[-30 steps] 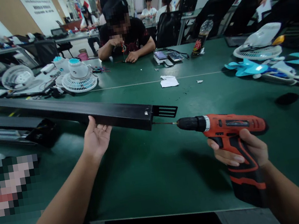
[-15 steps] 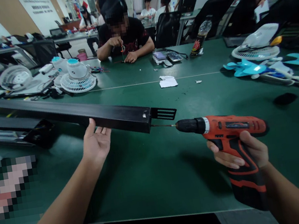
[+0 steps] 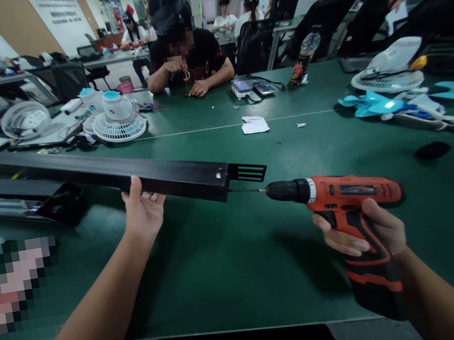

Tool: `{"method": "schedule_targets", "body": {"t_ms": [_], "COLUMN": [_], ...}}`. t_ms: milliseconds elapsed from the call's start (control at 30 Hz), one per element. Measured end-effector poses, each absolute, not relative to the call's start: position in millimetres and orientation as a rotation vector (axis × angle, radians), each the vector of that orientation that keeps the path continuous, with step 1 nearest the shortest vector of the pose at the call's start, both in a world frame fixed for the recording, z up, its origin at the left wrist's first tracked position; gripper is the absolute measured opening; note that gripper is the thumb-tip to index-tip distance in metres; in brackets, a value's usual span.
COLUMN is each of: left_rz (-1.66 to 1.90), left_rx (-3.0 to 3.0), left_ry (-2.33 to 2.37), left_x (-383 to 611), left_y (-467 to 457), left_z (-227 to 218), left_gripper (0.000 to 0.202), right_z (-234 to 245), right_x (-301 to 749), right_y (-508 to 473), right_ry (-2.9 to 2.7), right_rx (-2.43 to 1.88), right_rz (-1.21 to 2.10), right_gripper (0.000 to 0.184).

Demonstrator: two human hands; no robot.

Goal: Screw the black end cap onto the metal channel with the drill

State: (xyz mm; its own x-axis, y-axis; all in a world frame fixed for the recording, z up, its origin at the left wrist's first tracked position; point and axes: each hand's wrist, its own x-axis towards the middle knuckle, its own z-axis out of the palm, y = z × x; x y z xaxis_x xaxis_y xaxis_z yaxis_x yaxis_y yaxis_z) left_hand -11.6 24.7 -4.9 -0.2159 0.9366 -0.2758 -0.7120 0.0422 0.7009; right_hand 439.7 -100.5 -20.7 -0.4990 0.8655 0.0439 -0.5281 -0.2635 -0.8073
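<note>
Palm upturned, the left hand (image 3: 145, 211) holds one long, black, rectangular beam (image 3: 162, 173) from below, thumb against its near side; the beam's end juts rightward past the grip. There, one flat, black, slotted bracket (image 3: 248, 168) projects, and one thin metallic bit (image 3: 245, 190) runs to one pistol-shaped, red-and-black drill (image 3: 342, 189), its body above the right hand (image 3: 392, 233), which clasps its handle.
</note>
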Motion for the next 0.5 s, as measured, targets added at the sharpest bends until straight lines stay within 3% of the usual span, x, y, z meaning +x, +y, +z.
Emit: {"method": "schedule_targets", "body": {"t_ms": [200, 400, 500], "left_rz": [1.729, 1.725, 1.730], "left_rx": [0.364, 0.337, 0.360], "left_ry": [0.903, 0.840, 0.806], "left_x": [-6.2, -6.4, -7.0], "left_y": [32.2, 44.3, 49.6], "left_z": [-10.6, -14.0, -17.2], "left_gripper": [0.073, 0.042, 0.043], "right_z": [-9.3, -9.4, -12.7], "right_x": [429.8, 428.4, 431.4], "right_y": [-99.1, -96.7, -95.8], "right_ry": [-0.969, -0.948, -0.922], "right_rx": [-0.536, -0.526, -0.543], "right_rz": [1.865, 1.847, 1.825], "right_gripper": [0.043, 0.043, 0.040]}}
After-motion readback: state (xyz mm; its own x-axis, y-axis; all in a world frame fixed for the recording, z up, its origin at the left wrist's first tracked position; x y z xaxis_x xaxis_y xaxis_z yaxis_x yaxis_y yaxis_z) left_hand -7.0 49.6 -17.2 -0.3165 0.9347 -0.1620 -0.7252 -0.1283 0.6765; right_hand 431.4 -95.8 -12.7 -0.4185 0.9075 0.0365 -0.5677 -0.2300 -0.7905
